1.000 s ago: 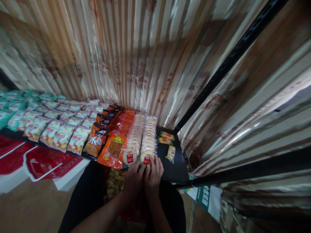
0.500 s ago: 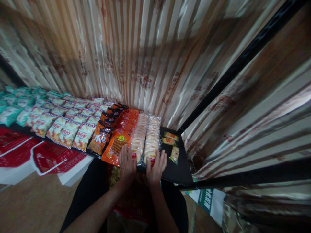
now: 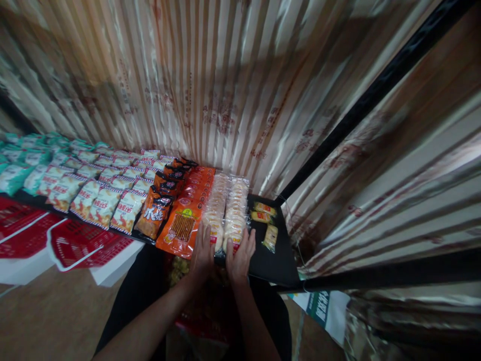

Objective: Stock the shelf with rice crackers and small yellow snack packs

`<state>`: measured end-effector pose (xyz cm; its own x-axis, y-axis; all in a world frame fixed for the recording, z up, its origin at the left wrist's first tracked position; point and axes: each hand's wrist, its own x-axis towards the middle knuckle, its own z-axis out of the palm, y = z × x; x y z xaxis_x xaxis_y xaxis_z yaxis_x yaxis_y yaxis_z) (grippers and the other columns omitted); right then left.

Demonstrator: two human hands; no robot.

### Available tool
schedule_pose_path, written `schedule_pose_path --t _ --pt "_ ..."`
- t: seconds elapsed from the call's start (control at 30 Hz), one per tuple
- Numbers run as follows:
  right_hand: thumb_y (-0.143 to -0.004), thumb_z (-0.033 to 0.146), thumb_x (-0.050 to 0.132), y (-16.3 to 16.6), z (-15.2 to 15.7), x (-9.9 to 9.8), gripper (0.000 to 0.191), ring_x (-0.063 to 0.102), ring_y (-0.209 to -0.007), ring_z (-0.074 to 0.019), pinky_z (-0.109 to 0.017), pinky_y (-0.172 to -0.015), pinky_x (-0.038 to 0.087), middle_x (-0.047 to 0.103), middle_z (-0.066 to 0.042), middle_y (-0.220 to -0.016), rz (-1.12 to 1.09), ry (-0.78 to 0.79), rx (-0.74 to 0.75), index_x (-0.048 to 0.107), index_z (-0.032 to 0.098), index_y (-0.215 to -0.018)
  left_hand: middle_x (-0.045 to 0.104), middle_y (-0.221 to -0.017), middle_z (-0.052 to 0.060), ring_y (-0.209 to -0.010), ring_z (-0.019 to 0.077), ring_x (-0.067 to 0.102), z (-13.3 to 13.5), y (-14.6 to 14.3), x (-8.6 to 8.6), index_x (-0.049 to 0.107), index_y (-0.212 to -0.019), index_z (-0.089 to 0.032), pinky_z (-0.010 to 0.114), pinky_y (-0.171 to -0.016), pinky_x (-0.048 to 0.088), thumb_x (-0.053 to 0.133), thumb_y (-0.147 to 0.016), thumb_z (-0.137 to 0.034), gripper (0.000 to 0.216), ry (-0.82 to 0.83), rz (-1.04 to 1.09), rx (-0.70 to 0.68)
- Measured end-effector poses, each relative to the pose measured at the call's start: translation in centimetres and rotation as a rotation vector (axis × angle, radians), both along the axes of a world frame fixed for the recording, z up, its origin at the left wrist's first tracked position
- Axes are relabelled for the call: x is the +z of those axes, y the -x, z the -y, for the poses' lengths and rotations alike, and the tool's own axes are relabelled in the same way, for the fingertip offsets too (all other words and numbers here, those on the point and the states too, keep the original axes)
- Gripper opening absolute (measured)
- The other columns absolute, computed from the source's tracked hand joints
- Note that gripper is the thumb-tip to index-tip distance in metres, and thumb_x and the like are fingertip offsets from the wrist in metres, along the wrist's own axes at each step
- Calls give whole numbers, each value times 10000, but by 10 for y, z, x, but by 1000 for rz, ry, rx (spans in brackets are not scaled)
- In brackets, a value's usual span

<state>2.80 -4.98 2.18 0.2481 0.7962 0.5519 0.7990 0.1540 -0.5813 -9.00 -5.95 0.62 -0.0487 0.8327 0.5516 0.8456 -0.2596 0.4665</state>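
With fingers a little spread, the left hand [image 3: 201, 258] and right hand [image 3: 239, 256] touch the front of two cracker rows [image 3: 236, 208] on the black shelf [image 3: 272, 263], seemingly straightening them, so the next push needs softness.

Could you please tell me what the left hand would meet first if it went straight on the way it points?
Probably the left row of round, whitish crackers in clear plastic wrappers; the left hand points along it, its fingers at its near end, though contact is hard to judge.
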Motion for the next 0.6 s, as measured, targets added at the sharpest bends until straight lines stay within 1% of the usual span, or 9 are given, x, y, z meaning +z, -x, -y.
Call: schedule_pose_path --t 0.13,0.3,0.4,0.5,0.6 --pt "-910 419 377 2 -2 0 617 217 -1374 -336 -547 -1022 313 207 -265 -1481 -34 20 9 279 80 -1417 157 -1529 184 -1413 267 147 0 1 2 109 -1465 -132 444 -1081 375 326 -936 -173 573 4 -25 -6" --pt "-907 433 374 0 -4 -2 646 201 -1386 -324 -529 -1038 309 203 -260 -1485 -61 15 -4 245 75 -1428 181 -1520 196 -1410 268 152 0 2 6 31 -1471 -122 443 -1066 394 301 -936 -154 600 -15 -84 -25" --pt "-902 454 374 0 -5 -1 675 231 -1375 -323 -527 -1041 306 259 -259 -1462 -81 20 -21 220 68 -1433 184 -1520 193 -1408 273 154 -2 1 6 25 -1472 -123 446 -1062 395 306 -926 -135 614 -18 -128 -27" --pt "-907 448 355 1 -6 0 666 276 -1356 -315 -529 -1050 292 332 -247 -1430 -75 30 -24 215 64 -1433 175 -1517 201 -1405 284 157 -3 0 5 42 -1470 -109 460 -1061 389 326 -918 -126 622 -29 -161 -9" --pt "-909 446 344 2 -7 2 658 292 -1346 -310 -516 -1057 288 348 -251 -1420 -74 29 -31 244 40 -1417 178 -1509 215 -1403 297 159 -2 -1 6 74 -1465 -88 484 -1063 375 355 -912 -138 622 -48 -170 20"
